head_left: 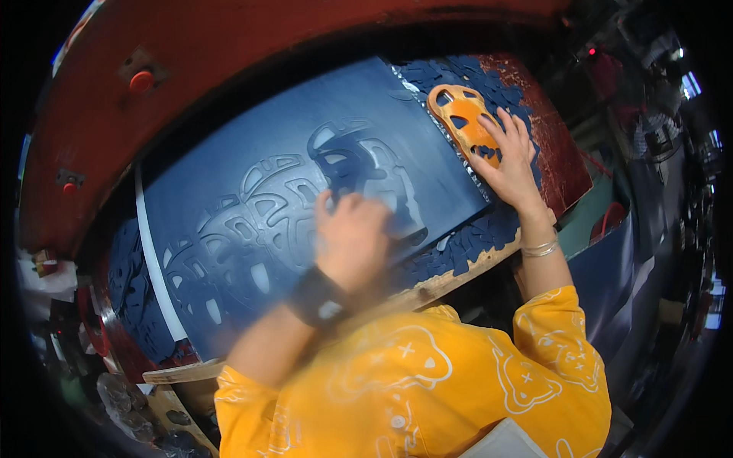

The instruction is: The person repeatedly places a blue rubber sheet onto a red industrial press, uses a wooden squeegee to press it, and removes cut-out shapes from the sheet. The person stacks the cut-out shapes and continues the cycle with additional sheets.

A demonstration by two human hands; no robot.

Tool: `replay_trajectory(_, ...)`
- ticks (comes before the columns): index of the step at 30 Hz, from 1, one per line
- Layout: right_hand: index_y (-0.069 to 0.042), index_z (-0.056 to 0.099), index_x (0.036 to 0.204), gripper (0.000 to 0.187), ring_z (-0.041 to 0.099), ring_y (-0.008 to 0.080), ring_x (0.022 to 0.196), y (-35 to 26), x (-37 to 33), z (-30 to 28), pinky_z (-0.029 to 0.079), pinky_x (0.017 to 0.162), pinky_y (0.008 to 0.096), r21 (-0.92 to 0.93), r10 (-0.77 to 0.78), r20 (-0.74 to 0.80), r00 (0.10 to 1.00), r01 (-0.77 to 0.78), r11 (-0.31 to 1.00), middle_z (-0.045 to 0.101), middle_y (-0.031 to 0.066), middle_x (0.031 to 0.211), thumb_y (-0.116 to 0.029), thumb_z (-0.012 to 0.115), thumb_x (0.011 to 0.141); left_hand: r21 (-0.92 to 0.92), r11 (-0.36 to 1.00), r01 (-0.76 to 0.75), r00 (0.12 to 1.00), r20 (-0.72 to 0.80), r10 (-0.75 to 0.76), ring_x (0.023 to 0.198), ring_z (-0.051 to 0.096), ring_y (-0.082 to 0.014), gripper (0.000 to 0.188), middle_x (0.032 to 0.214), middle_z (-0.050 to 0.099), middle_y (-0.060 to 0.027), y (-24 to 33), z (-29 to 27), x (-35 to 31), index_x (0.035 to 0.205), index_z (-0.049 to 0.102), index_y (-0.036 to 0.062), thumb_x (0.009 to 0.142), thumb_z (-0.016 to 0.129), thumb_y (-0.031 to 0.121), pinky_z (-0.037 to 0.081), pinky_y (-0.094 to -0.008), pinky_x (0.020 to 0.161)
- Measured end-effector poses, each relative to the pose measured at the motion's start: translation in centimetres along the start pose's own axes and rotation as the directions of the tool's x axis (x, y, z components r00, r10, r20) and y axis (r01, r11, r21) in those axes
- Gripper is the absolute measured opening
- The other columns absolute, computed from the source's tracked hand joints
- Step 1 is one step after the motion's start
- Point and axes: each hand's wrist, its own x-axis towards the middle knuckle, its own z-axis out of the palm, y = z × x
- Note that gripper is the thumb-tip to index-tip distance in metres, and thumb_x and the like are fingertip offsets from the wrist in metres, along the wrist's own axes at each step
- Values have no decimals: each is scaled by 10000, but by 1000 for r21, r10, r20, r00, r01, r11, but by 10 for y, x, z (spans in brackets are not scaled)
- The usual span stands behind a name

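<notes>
Two bare hands are at one blue sheet (221,175): the left hand (355,237), blurred over its middle, hides some of the cut outlines — whether it grips anything, I cannot tell; the right hand (504,156), fingers spread, touches one orange cutting die (460,114) at the sheet's right edge. Dark blue scraps (477,237) lie beyond its left, right and near edges. One wooden strip (431,288) runs along its near side; past its far side stands one red beam (252,46) with two red buttons (141,82). Right of it, one bin-like container (603,263) holds something red — unclear what.
</notes>
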Motion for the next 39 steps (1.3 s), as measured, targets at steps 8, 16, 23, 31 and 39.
replay_trajectory(8,-40,507,1045,375,608,149,623,-118,-3,9,494,606,288,764,-71,389,918,-278,583,631,53,717,-230,725,806,-984,-97,151,956,171,-240,981,625,-152,430,1099,651,-76,-69,-8,41,1352,449,-3,954,548,127,514,-293,857)
replay_trajectory(16,-49,448,1032,268,566,207,561,-134,7,51,460,568,290,813,5,343,939,-300,498,556,68,650,-140,616,844,-985,-134,112,927,152,-343,900,627,-169,407,1016,627,-89,-69,3,46,1339,469,0,957,545,118,545,-274,722)
replay_trajectory(23,-47,517,862,85,540,183,527,-104,-17,49,421,515,286,831,-267,177,947,2,556,532,81,640,7,499,799,-812,-190,-551,619,-246,-746,1033,588,-258,308,1114,589,-132,-178,-117,71,1256,477,115,1037,322,265,554,-377,790)
replay_trajectory(31,-50,558,814,58,614,320,609,-105,-14,46,486,576,357,802,-258,252,933,-52,595,594,140,670,-28,525,772,-696,-243,-675,662,-427,-616,857,562,-226,397,1025,609,-143,-253,-173,92,1147,471,2,1047,260,322,521,-263,639)
replay_trajectory(39,-32,526,794,89,432,108,469,-103,-17,58,365,476,245,829,-305,126,944,68,554,466,32,568,35,505,739,-720,-300,-626,727,-400,-558,669,526,-177,395,854,586,-107,-247,-242,102,960,547,1,1034,312,310,470,-231,550)
